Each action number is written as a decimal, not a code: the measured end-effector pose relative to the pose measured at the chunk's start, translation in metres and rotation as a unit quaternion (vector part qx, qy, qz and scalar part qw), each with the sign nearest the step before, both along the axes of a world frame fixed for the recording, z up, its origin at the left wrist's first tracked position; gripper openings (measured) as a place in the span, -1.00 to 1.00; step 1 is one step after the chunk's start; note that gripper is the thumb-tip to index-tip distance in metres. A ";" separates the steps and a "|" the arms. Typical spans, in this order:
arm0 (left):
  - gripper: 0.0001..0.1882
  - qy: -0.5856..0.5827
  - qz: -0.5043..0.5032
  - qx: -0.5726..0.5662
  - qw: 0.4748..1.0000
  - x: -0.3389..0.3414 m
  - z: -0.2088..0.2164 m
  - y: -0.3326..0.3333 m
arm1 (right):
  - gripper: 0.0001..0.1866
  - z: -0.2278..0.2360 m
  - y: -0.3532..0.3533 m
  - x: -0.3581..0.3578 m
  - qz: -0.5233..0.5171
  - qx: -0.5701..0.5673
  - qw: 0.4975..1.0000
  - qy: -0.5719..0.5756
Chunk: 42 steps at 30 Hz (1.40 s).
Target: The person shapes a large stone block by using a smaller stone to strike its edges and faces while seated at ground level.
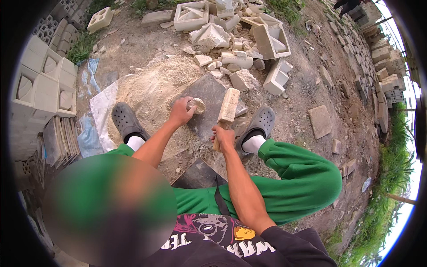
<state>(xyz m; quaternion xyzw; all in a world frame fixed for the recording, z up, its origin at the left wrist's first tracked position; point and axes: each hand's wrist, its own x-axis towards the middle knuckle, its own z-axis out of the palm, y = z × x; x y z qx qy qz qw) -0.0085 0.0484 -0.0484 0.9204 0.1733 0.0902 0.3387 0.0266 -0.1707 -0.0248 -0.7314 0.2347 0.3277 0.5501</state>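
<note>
My left hand [180, 111] is closed around a pale chunk of broken block [197, 105], held over a dark flat slab [207, 91] on the ground between my feet. In my right hand [223, 135] is the handle of a wooden mallet [228, 105]; its thick, worn, dust-covered head points away from me, over the slab's right side. The mallet and the chunk are apart. Left of the slab spreads a heap of crushed pale powder and grit [153, 86], lying partly on a white sheet [100, 111].
Broken blocks and rubble [240, 58] pile up beyond the slab. Stacked moulded blocks [38, 84] and leaning thin boards [62, 138] stand at the left. Another dark tile [200, 173] lies near my legs. Flat stones [320, 121] and grass [387, 178] are on the right.
</note>
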 end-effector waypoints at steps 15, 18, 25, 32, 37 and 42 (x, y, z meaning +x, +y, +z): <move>-0.37 0.164 0.158 -0.230 0.946 0.025 -0.001 0.023 | -0.71 -0.003 0.005 0.005 0.050 -0.008 0.999 -0.020; -0.39 0.141 0.179 -0.217 0.949 0.023 -0.013 0.023 | -0.72 -0.014 0.003 0.007 0.068 -0.019 0.997 -0.026; -0.50 0.164 0.287 -0.435 0.838 0.024 0.006 0.002 | -0.55 -0.031 -0.010 0.023 0.112 -0.092 0.987 -0.075; -0.53 0.154 0.264 -0.295 0.905 0.028 0.016 0.013 | -0.52 0.018 0.007 0.030 0.217 -0.080 0.967 -0.104; -0.43 0.163 0.273 -0.219 0.923 0.029 0.009 0.014 | -0.67 0.003 0.006 0.003 0.227 -0.071 0.968 -0.077; -0.33 0.096 0.281 -0.164 0.941 0.022 0.006 -0.007 | -0.69 0.007 0.012 0.004 0.215 -0.070 0.968 -0.111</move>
